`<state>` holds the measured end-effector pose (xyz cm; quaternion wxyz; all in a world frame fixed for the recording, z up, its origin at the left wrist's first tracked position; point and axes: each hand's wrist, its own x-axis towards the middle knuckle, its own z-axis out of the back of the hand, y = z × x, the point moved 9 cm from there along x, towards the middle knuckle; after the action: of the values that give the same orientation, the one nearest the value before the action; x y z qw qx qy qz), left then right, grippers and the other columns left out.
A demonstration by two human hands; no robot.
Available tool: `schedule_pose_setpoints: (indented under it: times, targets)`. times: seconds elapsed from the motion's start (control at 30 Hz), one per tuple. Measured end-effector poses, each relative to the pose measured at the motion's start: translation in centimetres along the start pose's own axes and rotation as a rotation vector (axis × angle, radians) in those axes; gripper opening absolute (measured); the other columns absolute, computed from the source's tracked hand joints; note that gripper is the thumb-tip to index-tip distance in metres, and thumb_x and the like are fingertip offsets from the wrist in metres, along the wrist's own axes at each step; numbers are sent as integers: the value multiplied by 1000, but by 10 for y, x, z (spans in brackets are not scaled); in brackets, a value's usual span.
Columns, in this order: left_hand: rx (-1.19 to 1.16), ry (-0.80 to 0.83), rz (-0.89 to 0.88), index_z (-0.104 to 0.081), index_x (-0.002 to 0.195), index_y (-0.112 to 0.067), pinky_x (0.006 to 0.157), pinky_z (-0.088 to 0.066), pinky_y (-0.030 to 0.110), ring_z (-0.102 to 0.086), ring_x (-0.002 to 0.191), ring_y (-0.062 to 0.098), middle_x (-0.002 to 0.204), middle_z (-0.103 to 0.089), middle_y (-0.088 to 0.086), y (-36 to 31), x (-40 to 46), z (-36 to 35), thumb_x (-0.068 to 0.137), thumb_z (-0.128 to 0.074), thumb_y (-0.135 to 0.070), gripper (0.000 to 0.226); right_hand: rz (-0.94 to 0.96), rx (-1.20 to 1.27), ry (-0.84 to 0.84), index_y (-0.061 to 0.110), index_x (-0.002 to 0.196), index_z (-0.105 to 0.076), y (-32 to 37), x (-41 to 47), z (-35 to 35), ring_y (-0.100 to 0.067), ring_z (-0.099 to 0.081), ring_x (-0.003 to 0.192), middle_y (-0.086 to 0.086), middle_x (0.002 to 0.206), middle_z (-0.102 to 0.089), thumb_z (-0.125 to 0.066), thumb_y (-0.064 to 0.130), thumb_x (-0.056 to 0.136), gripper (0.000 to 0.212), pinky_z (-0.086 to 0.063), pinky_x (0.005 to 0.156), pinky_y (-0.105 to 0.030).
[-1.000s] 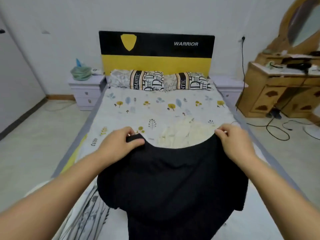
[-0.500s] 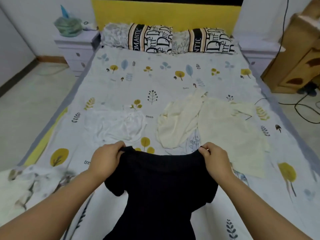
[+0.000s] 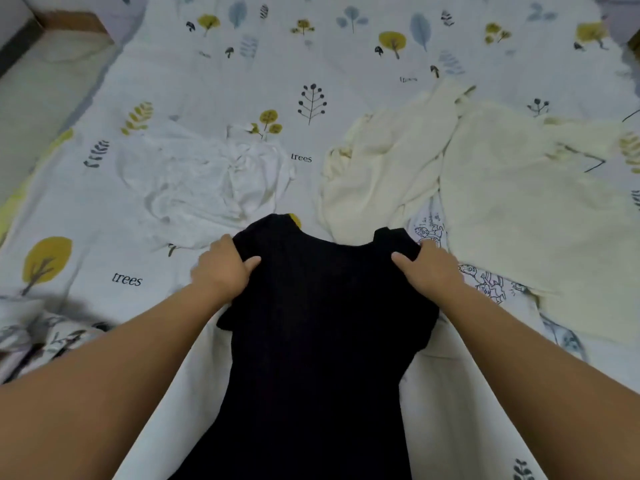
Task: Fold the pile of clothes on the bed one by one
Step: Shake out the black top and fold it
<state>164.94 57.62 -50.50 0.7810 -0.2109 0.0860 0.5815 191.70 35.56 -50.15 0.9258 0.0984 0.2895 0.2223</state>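
Both hands are on the garment. The left hand (image 3: 221,268) grips the black top (image 3: 322,327) at its left shoulder, thumb lying across the front of the fabric and fingers tucked round the edge behind it. The right hand (image 3: 429,268) mirrors that on the other shoulder — thumb on top, fingers curled under the cloth. Between the two hands the neckline dips in a shallow curve, and the two shoulder corners poke up just past the knuckles.

The black top runs from the hands straight back toward the camera, lying down the middle of the bed between the two forearms, its short sleeves bunched out at either side below the wrists.

Beyond the left hand, a crumpled white garment (image 3: 207,181) lies on the bedsheet (image 3: 86,209), its near edge just beside the black top's left shoulder. Beyond the right hand, a cream garment (image 3: 388,168) lies rumpled, touching a larger cream piece (image 3: 526,209) spread flat further right. A cloth with line-drawn cartoon figures (image 3: 485,282) shows just beside the right wrist — partly under the cream piece. The bedsheet is pale, printed with trees, leaves and the word "trees". At far left, a patterned fabric (image 3: 45,337) is bunched at the bed's edge.
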Motion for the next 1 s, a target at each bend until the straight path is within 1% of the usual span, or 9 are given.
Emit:
schedule_pose_setpoints:
  times: [0.13,0.23,0.37,0.5,0.57,0.67,0.77,0.93,1.0]
  targets:
    - [49,-61,-69,-58,105,-5,82,-43,43,-51,107,36,113,-54,16,21,-1,-20,90,-56,-38,37,135,-43,-193,11,112,-57,-6,-6,-9,-31,-46,112,-12,113,-54,-56,42,88,38,-39,89,-41]
    - [-335,-101,-145,-52,67,-8,59,-38,33,-54,66,25,67,-53,7,17,3,-11,88,-59,-19,24,253,255,-235,11,80,-48,0,-6,3,-26,-49,81,-2,75,-51,-56,26,90,20,-27,63,-31]
    - [-579,-297,4,-50,72,-9,52,-34,25,-46,59,15,63,-49,0,32,15,17,87,-55,-14,17,183,425,-427,8,89,-53,-8,5,47,-22,-48,79,-6,83,-54,-58,23,89,15,-26,64,-23]
    - [-556,-136,139,-47,103,-10,72,-39,29,-50,83,19,89,-52,1,40,13,-5,86,-62,-23,26,-67,416,-156,0,112,-53,-26,19,21,-31,-56,100,-15,109,-59,-63,38,84,48,-42,80,-34]
    - [-613,-50,200,-45,106,-11,74,-40,31,-52,81,18,88,-53,-1,47,9,-18,86,-61,-22,28,-151,448,-10,-4,116,-51,-35,14,6,-33,-59,98,-18,109,-59,-67,38,80,58,-47,76,-34]
    - [-588,-99,187,-51,86,-10,60,-39,27,-51,68,16,73,-53,-1,60,7,-11,84,-57,-15,8,-158,413,56,-1,86,-57,-44,4,8,-26,-59,69,-15,82,-61,-66,23,76,28,-42,55,-28]
    - [-640,-96,173,-46,67,-13,53,-37,24,-47,60,18,64,-50,3,65,6,-5,84,-58,-13,21,-155,345,138,2,66,-54,-53,-6,10,-20,-49,49,-9,59,-53,-67,10,74,17,-33,41,-20]
    - [-863,32,124,-59,78,-4,55,-43,24,-53,62,18,68,-56,7,53,6,0,82,-59,-8,6,-86,637,55,8,76,-62,-59,-22,20,-20,-60,64,-8,74,-65,-66,5,80,7,-43,54,-26]
    - [-835,-32,101,-56,80,-4,54,-41,25,-51,63,20,67,-53,7,50,7,9,82,-60,-8,6,-86,624,-27,9,72,-59,-63,-26,25,-22,-60,64,-9,73,-63,-67,7,81,12,-46,56,-29]
